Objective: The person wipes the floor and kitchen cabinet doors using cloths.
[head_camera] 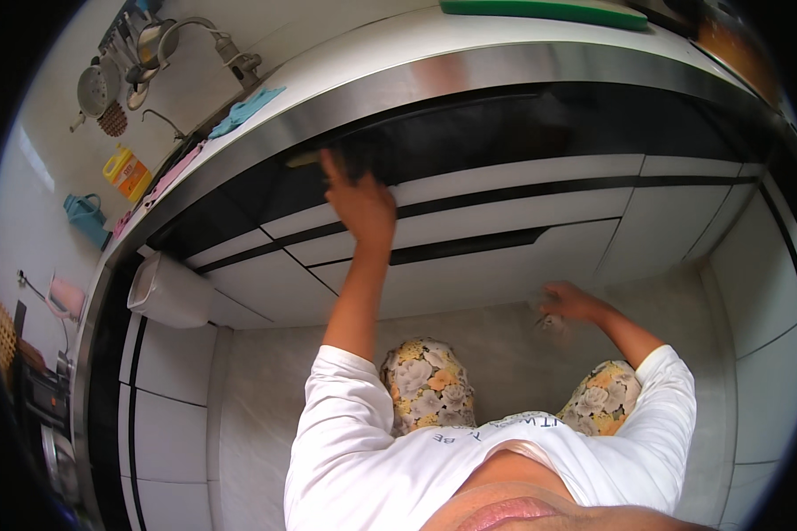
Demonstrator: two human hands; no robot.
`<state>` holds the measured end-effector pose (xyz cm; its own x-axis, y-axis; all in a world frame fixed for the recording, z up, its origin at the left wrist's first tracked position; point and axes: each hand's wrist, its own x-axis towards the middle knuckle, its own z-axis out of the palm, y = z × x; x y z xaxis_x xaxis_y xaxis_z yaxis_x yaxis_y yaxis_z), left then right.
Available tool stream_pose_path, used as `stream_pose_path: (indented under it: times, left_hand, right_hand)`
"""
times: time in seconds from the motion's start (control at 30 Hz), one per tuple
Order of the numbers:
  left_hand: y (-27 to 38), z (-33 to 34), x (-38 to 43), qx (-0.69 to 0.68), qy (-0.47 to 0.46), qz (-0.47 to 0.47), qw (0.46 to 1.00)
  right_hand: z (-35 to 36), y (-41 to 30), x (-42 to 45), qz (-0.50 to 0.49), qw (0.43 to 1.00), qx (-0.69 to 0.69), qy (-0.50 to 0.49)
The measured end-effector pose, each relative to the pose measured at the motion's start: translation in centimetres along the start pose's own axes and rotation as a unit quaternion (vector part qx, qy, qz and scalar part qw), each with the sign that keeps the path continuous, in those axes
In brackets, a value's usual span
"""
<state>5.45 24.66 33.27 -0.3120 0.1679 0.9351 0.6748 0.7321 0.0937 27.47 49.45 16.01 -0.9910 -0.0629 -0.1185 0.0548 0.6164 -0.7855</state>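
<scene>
My left hand (362, 199) reaches up to the glossy black front panel (491, 129) under the counter's metal edge. One finger is stretched towards the panel's upper part, and the other fingers are blurred against the black. A yellowish streak (303, 159) shows beside that finger; I cannot tell whether it is an object or a reflection. My right hand (571, 302) hangs low over the floor, away from the cabinets. A small greyish blurred shape (551, 322) shows just below its fingers; whether the hand holds it is unclear.
White cabinet fronts (465, 282) with black grooves curve around. A white bin (173, 292) hangs at the left corner. On the countertop (372, 50) lie a green-edged board (544, 13), a blue cloth (247, 111) and a pink cloth (173, 174). A faucet (236, 60) stands by hanging utensils.
</scene>
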Motion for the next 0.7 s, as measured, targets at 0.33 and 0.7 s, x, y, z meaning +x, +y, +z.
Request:
stream_pose_path:
  times: [0.33,0.7]
  left_hand:
    - [9.9,4.8,-1.5,-0.066,-0.053,0.321,0.943]
    - [8.5,0.6,-9.3,-0.522,-0.506,-0.259,0.636]
  right_hand:
    - [-0.4,-1.6,1.5,-0.004,0.986,0.149,0.070]
    - [-2.3,-4.0,-1.5,0.009,0.987,0.062,0.150]
